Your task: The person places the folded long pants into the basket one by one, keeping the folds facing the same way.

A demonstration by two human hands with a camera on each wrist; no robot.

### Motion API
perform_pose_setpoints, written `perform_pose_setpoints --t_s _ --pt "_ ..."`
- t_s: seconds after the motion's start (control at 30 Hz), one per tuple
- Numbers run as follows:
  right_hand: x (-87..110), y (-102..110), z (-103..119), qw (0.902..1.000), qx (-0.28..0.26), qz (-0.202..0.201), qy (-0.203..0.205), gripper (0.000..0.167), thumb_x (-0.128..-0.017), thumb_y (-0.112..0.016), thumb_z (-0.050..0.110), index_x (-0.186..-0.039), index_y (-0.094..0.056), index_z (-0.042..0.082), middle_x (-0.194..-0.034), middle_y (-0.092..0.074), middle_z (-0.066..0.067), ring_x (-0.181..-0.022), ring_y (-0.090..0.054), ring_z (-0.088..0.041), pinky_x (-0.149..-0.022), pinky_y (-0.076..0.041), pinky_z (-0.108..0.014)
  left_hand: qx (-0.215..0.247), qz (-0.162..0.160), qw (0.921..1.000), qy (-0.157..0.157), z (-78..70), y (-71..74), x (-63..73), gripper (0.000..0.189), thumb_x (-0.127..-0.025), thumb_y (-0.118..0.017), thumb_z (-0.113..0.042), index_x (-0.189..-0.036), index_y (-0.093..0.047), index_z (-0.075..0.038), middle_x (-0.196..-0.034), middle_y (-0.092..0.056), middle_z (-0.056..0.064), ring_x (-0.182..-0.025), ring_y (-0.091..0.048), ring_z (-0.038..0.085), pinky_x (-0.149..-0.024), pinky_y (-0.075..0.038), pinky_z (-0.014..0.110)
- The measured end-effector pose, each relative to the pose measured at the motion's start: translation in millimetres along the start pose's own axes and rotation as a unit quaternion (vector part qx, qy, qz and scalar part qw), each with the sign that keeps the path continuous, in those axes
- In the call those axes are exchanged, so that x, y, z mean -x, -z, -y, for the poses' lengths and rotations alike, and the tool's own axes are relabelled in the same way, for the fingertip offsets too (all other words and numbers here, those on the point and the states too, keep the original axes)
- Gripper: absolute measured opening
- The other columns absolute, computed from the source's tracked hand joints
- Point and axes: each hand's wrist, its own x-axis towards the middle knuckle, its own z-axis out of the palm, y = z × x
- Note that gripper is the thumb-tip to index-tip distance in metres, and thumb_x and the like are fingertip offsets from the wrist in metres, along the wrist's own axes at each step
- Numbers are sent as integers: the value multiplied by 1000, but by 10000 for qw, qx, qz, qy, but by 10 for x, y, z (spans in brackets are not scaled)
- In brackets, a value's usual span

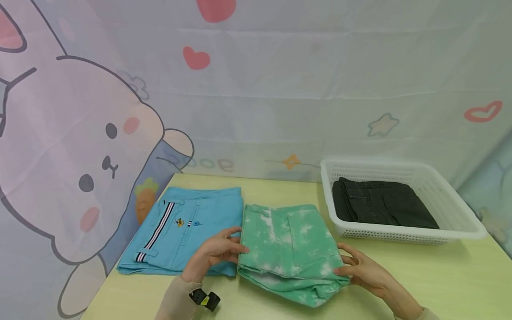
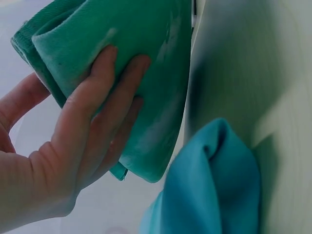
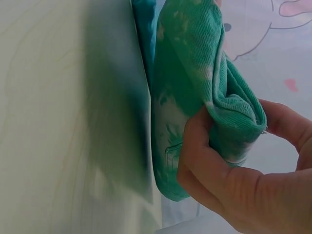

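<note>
A folded pair of green-and-white tie-dye pants (image 1: 290, 240) is held between my two hands over the middle of the table, its near edge sagging in loose layers. My left hand (image 1: 218, 249) grips the left side, thumb on top and fingers beneath; the left wrist view shows those fingers (image 2: 105, 92) spread along the green cloth. On the opposite side, my right hand (image 1: 366, 271) pinches the near right corner, where the right wrist view shows rolled layers between thumb and fingers (image 3: 200, 151). Folded light-blue pants (image 1: 180, 240) with a striped trim lie just left, partly behind my left hand.
A white plastic basket (image 1: 460, 209) stands at the back right of the pale yellow table (image 1: 452, 275), with folded black pants (image 1: 384, 202) inside. Behind the table hangs a printed cloth backdrop (image 1: 280, 111). A black band with a small device (image 1: 205, 299) is on my left wrist.
</note>
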Motion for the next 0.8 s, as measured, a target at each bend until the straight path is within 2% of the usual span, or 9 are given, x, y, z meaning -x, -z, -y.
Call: perform_pose_setpoints --t_s 0.1,0.33,0.6,0.8 --pt "-3 -5 8 10000 33 -7 42 83 -87 -55 12 -140 8 -4 -131 -41 -16 -100 -55 -12 -81 -48 -37 -50 -41 10000 -23 -11 3 5 81 -83 -56 -1 -142 -2 1 -139 -19 36 -79 -64 13 -71 -53 34" --pt "4 -8 24 9998 -62 95 179 75 -87 -55 11 -140 -3 -1 -118 -50 1 -98 -56 -13 -79 -49 -36 -106 -132 9998 -60 -43 18 30 80 -83 -57 0 -142 -3 1 -140 -16 36 -81 -64 16 -77 -52 39" --pt "24 -15 50 9996 95 108 243 77 -86 -56 11 -139 -2 -2 -117 -50 2 -99 -56 -14 -81 -48 -36 -142 -154 9997 -111 -89 8 65 80 -83 -56 0 -142 -3 0 -141 -12 37 -97 -61 28 -75 -53 38" --pt "38 -8 67 9983 126 334 455 73 -87 -55 9 -139 -5 -2 -117 -51 2 -100 -57 -14 -82 -49 -34 -191 -113 9996 -154 -113 2 105 80 -83 -56 -1 -142 -2 1 -141 -10 37 -110 -52 37 -76 -53 38"
